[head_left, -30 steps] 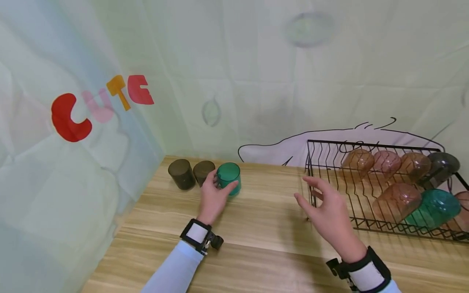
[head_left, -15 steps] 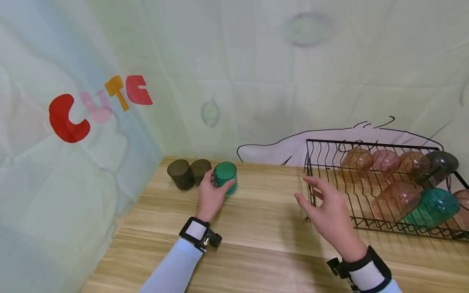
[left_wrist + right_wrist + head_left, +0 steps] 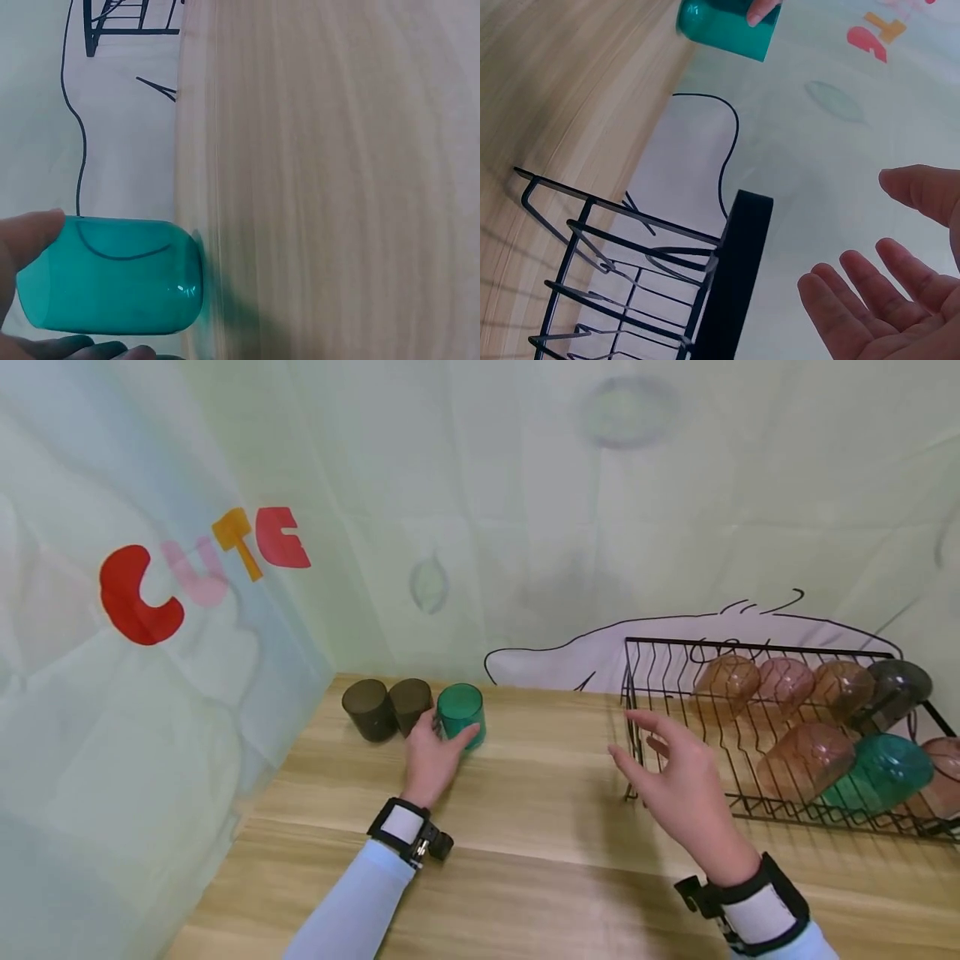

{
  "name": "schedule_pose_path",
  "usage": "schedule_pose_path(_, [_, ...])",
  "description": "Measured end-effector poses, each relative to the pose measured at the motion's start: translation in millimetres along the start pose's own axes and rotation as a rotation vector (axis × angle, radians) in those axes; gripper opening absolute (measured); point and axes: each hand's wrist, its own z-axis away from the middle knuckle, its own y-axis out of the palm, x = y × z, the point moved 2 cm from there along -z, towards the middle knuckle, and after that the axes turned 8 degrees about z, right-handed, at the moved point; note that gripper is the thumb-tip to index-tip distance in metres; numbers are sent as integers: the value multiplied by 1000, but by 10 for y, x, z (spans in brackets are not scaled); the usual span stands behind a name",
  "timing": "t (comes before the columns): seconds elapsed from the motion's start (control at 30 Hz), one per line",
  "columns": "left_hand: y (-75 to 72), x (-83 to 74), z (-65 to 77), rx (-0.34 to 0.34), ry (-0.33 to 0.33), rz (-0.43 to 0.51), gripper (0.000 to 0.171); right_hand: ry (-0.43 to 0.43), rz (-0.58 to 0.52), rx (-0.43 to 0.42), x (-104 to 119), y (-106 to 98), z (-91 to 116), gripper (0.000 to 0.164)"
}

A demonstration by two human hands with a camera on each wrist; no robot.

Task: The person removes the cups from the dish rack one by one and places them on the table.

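Note:
A teal see-through cup (image 3: 461,718) stands upright on the wooden table, mouth up. My left hand (image 3: 432,764) grips it, the thumb on the near right side and the fingers on the left. In the left wrist view the thumb touches the teal cup (image 3: 120,277), and the fingertips show along its opposite side. Two dark brown cups, a left one (image 3: 371,710) and a right one (image 3: 410,703), stand upright just left of it. Over the left end of the wire rack, my right hand (image 3: 686,793) is held in the air, fingers apart and holding nothing.
The black wire rack (image 3: 738,807) at right bears several upside-down or tilted cups: an amber cup (image 3: 727,685), a pink cup (image 3: 806,762), a second teal cup (image 3: 881,772) and a dark grey cup (image 3: 900,689) among them. A printed cloth (image 3: 525,527) hangs behind the table (image 3: 495,893).
My left hand has slid the teal cup slightly left, closer to the dark cups. The right hand has barely moved, and the head view has shifted a little.

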Motion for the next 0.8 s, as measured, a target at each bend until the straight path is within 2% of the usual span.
schedule_pose_path(0.1, [-34, -26, -2, 17, 0, -5, 75, 4, -1, -7, -5, -49, -20, 43])
schedule_pose_path(0.2, [-95, -64, 47, 40, -37, 34, 76, 14, 19, -5, -31, -119, -15, 45])
schedule_pose_path(0.3, [-172, -100, 111, 46, -69, 96, 76, 22, 71, -4, -89, -247, -17, 48])
schedule_pose_path(0.37, [-216, -138, 143, 34, -58, 110, 76, 29, 122, -3, -157, -359, -43, 49])
schedule_pose_path(0.43, [-249, -197, 163, 14, -19, 96, 76, 43, 184, -1, -242, -489, -85, 50])
schedule_pose_path(0.57, [-268, -384, 244, -27, 70, -4, 73, 79, 320, 18, -463, -728, -170, 50])
schedule_pose_path(0.63, [-249, -473, 295, -30, 141, -39, 71, 108, 390, 54, -586, -813, -193, 53])
schedule_pose_path(0.8, [-131, -627, 418, 53, 313, -99, 71, 197, 542, 154, -869, -923, -191, 62])
